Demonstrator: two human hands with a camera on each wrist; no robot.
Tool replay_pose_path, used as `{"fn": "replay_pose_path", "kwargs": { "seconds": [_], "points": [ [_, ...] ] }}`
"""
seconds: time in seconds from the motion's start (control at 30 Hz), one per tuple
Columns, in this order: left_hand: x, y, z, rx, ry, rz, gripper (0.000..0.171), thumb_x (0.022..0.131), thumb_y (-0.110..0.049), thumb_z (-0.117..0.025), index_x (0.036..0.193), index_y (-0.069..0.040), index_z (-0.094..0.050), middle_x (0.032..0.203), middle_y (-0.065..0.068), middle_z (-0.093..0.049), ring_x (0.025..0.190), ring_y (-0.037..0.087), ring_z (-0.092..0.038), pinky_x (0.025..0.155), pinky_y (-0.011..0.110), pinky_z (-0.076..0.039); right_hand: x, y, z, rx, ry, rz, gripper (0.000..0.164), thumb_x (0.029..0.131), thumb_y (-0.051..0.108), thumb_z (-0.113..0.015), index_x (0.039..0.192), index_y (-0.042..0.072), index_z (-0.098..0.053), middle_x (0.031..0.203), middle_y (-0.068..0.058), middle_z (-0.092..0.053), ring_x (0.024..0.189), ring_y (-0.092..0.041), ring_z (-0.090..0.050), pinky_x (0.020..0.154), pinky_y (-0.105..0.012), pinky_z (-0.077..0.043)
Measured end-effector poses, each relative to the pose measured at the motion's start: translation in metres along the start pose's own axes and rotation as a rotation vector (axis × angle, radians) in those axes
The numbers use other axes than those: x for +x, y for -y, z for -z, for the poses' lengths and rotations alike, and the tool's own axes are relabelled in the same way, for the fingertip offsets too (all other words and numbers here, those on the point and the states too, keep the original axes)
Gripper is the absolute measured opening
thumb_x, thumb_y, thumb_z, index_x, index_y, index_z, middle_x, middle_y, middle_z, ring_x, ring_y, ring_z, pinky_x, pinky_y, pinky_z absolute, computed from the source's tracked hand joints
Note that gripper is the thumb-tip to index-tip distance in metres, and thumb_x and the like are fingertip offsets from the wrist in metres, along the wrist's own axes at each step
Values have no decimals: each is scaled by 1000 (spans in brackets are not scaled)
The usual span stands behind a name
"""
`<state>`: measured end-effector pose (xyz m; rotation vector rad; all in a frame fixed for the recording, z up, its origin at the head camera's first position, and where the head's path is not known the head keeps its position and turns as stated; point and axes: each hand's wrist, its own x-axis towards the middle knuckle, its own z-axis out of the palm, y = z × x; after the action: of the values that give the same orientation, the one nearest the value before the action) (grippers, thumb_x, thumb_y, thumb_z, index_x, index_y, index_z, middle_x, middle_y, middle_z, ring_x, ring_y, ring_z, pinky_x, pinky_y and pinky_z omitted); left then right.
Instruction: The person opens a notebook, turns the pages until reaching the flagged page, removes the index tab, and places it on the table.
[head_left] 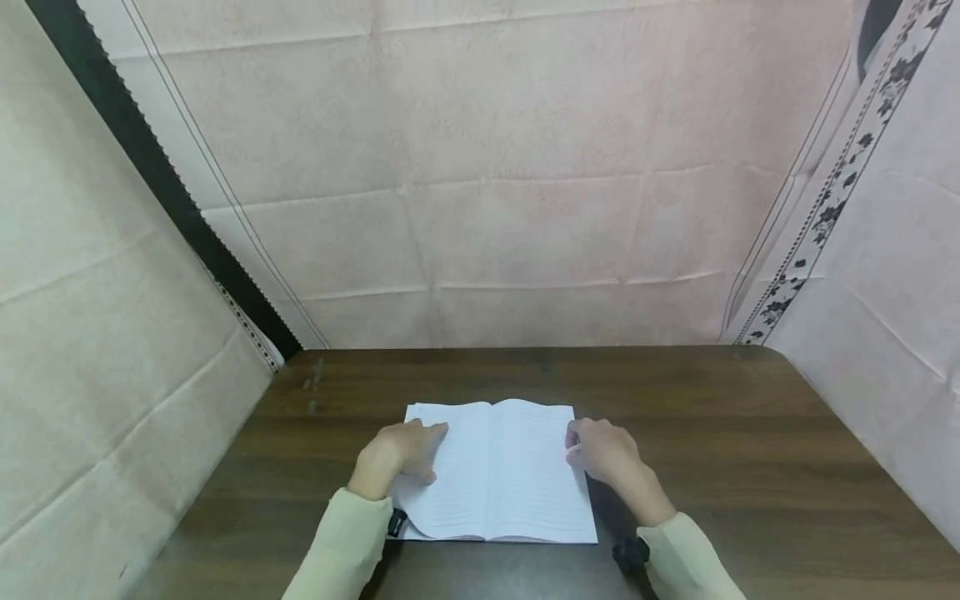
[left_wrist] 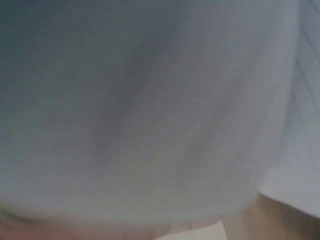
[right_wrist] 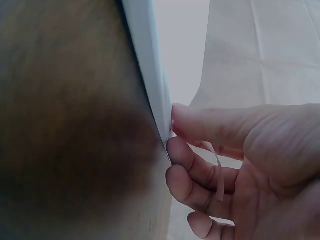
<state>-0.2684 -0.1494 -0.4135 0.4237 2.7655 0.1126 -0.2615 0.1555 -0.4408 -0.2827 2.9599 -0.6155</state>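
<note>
An open notebook with lined pages lies on the brown table. My left hand rests on its left page, index finger and thumb spread apart. That page bulges up at its lower left, and a blurred pale sheet fills most of the left wrist view. At the notebook's right edge, my right hand pinches a thin pale pink strip between thumb and index finger. The strip's loose end curves down in front of the other fingers. The right fingertips are against the stacked page edges.
The wooden table extends around the notebook on both sides. Pale cloth hangs behind it, and more cloth stands at the sides. A dark wrist device is worn at the right sleeve.
</note>
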Motion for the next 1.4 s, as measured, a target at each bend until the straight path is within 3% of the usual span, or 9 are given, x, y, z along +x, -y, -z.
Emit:
{"fn": "replay_pose_path", "kwargs": {
  "seconds": [0.3, 0.53, 0.8, 1.03, 1.17, 1.33, 1.4],
  "points": [
    [5, -33, -5, 124, -57, -199, 56, 93, -28, -68, 147, -19, -52, 139, 15, -58, 129, 31, -54, 103, 47, -45, -1, -3, 2, 43, 28, 17, 11, 89, 8, -73, 94, 14, -65, 78, -1, -59, 68, -20, -53, 60, -35, -44],
    [6, -49, -12, 170, -63, -290, 46, 97, -31, -65, 142, -30, -58, 132, 14, -61, 119, 27, -60, 93, 43, -51, -1, -2, 1, 39, -9, 2, 11, 88, 11, -77, 88, 12, -65, 75, 0, -59, 68, -19, -54, 63, -37, -48],
    [10, -63, -15, 192, -59, -298, 50, 92, -37, -71, 140, -39, -58, 119, 11, -63, 97, 19, -63, 85, 40, -53, 3, -3, -3, 24, -19, -23, 13, 86, 17, -78, 89, 12, -67, 75, 2, -60, 73, -19, -55, 81, -46, -41],
    [24, -89, -16, 228, -48, -325, 52, 92, -39, -70, 142, -44, -55, 126, 11, -63, 99, 17, -62, 83, 38, -54, 2, -9, -2, -13, -40, -1, 16, 85, 18, -80, 81, 17, -65, 70, 5, -57, 69, -15, -53, 80, -43, -38],
    [29, -100, -17, 218, -19, -286, 56, 92, -41, -70, 144, -47, -50, 130, 11, -62, 100, 17, -61, 86, 41, -53, 2, -11, -2, -16, -45, 26, 20, 85, 16, -81, 78, 18, -62, 68, 6, -54, 68, -14, -51, 77, -41, -37],
    [34, -106, -19, 182, 19, -226, 60, 91, -47, -70, 146, -50, -47, 137, 12, -58, 117, 23, -59, 90, 45, -52, 2, -11, -1, -21, -42, 52, 22, 85, 15, -81, 77, 18, -61, 67, 7, -53, 68, -13, -51, 77, -42, -37],
    [35, -107, -19, 176, 20, -225, 60, 90, -47, -70, 146, -50, -47, 135, 11, -59, 112, 20, -59, 87, 43, -52, 2, -12, 0, -25, -48, 60, 22, 85, 15, -81, 76, 19, -61, 67, 7, -53, 68, -13, -51, 77, -43, -37]
  ]
}}
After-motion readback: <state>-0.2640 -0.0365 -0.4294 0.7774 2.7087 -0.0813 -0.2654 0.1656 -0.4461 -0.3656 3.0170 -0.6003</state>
